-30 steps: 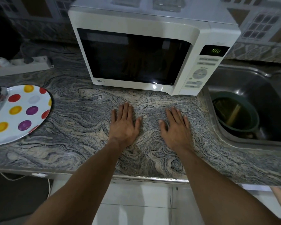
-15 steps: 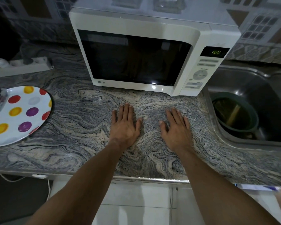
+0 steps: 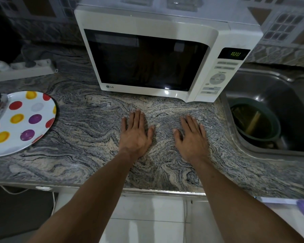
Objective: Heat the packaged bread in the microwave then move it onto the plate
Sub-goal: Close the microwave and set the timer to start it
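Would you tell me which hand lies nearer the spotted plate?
The left hand; the right hand lies toward the sink, away from the plate.

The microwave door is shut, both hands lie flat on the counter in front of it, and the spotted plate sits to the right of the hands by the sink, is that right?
Not quite. The head view shows the spotted plate to the left of the hands, near the power strip; the sink is on the right. The microwave door is shut, and left hand and right hand lie flat on the counter.
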`<control>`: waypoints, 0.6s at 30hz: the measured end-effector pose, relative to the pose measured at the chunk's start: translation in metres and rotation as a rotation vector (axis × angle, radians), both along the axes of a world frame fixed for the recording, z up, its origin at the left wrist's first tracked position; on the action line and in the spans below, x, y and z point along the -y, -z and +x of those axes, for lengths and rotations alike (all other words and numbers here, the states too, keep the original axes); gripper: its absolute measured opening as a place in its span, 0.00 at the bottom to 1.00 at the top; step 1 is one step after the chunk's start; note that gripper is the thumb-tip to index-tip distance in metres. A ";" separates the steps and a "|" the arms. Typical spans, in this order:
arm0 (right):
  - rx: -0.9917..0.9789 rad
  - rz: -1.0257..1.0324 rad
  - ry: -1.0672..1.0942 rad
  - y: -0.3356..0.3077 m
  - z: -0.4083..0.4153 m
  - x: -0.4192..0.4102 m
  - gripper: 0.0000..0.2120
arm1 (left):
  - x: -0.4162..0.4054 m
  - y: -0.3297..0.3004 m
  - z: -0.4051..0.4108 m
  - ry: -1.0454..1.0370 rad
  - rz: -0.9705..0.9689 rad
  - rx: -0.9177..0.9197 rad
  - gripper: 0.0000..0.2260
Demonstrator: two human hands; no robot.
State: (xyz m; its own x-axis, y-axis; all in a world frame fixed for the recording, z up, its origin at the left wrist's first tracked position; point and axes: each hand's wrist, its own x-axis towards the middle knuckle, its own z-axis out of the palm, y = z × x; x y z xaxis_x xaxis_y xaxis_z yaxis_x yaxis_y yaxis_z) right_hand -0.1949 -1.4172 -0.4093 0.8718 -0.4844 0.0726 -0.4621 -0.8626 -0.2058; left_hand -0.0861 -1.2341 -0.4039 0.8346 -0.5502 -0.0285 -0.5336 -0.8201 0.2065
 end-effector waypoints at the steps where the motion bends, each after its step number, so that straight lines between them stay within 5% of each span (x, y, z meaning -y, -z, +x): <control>1: 0.000 0.003 -0.001 0.000 0.000 0.000 0.31 | 0.000 0.000 0.000 0.001 0.002 -0.001 0.34; 18: -0.072 0.048 -0.017 -0.008 -0.002 -0.002 0.31 | 0.001 -0.002 -0.001 0.014 0.074 -0.044 0.35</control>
State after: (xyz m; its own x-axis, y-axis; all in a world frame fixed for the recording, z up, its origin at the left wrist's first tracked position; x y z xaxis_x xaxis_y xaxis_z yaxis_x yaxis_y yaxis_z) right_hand -0.1965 -1.4152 -0.4010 0.8819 -0.4713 -0.0137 -0.4630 -0.8602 -0.2138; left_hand -0.0875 -1.2348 -0.4020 0.8236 -0.5572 -0.1060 -0.5373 -0.8263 0.1691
